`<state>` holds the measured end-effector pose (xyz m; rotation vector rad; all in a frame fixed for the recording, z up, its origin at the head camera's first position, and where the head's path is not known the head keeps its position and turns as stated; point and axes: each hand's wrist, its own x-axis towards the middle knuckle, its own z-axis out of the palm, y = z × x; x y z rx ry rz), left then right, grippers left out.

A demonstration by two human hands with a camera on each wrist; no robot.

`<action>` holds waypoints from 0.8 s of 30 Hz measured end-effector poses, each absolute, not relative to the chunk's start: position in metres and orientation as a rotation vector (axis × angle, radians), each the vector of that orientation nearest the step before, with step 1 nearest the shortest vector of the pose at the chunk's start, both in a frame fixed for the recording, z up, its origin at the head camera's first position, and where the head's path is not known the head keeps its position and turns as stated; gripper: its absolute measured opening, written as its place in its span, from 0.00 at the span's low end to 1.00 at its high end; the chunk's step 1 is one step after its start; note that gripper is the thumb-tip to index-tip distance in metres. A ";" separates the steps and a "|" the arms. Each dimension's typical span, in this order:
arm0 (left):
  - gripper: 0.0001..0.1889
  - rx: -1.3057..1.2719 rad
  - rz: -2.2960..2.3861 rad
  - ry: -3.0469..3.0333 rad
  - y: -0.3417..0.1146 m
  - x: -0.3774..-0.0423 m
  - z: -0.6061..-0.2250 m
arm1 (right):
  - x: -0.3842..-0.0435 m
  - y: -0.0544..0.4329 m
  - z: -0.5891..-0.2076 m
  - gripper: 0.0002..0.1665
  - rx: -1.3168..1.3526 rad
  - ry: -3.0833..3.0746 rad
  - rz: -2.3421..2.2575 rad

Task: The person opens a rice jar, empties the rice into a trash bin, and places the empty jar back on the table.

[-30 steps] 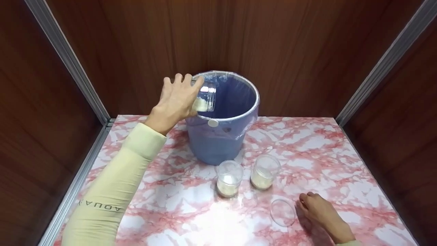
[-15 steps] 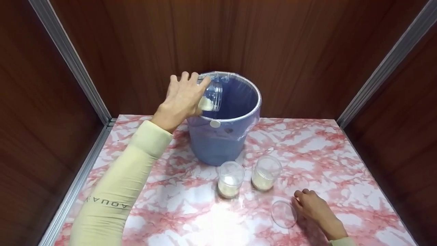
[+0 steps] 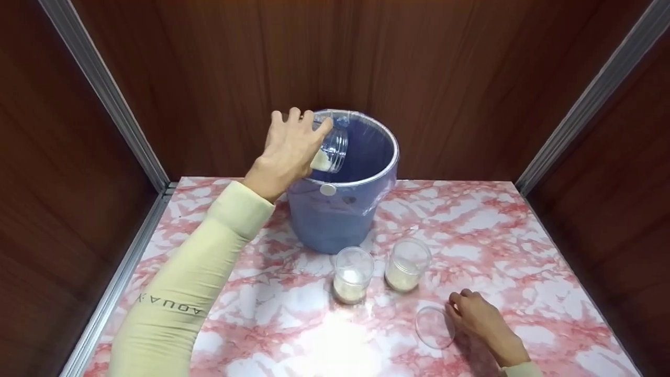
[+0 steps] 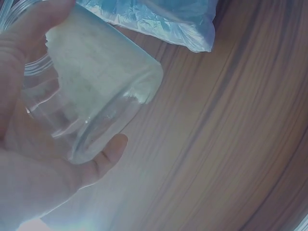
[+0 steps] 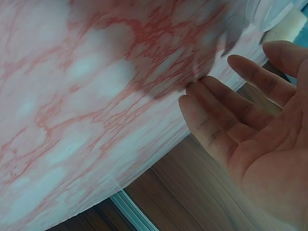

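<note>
My left hand (image 3: 289, 151) grips a clear plastic jar (image 3: 337, 151), tipped on its side over the mouth of a blue bin (image 3: 331, 222). Pale, cream-coloured powder (image 4: 98, 65) lies along the jar's lower wall; in the left wrist view the thumb and fingers wrap round it. Beside a clear round lid (image 3: 435, 328) on the table, my right hand (image 3: 481, 320) holds nothing, its fingers loosely bent. Two more clear jars, a left one (image 3: 350, 288) and a right one (image 3: 402, 277), stand upright before the bin with similar powder at the bottom.
A thin clear plastic liner (image 3: 372, 201) folds over the bin's rim. The red-and-white marbled tabletop (image 3: 487, 225) is bounded by dark wood panels (image 3: 445, 89) at the back and sides, with metal rails at the corners.
My left hand has shifted right and carried the jar further over the bin, tipping its mouth lower. My right hand has moved slightly left and away from me, closer to the lid.
</note>
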<state>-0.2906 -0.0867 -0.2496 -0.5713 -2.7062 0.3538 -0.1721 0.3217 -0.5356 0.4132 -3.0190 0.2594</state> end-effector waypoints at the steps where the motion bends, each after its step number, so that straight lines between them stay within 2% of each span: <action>1: 0.38 -0.574 0.368 -2.706 -0.086 -0.291 -0.250 | -0.172 0.321 -0.535 0.07 0.416 -3.020 0.258; 24: 0.39 -0.584 0.428 -2.725 -0.079 -0.292 -0.250 | -0.170 0.321 -0.535 0.06 0.446 -3.006 0.257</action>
